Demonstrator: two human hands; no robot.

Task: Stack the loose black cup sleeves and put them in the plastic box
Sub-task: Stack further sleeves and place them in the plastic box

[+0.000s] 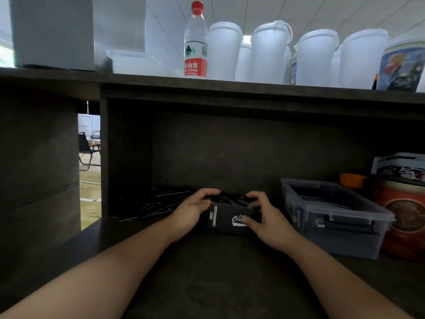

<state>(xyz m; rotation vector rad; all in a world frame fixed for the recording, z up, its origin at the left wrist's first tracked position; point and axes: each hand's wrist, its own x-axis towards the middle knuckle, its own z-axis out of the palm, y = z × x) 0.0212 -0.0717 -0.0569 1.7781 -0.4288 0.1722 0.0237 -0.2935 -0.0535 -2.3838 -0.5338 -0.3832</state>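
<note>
One wide-angle view only, worn on the head, aimed forward and slightly down into a dark shelf recess. Set low and close: forearms entering from the bottom corners, surface point(207, 272) filling the lower frame, upper shelf point(230, 88) edge crossing the upper third, seen nearly at eye level. Strong barrel curve toward the frame edges. No second view to share with.

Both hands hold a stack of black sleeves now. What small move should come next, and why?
Probably carry the stack rightward to the plastic box. The left hand and right hand already clamp its ends, and the box stands open beside it. Loose sleeves remain behind for later.
</note>
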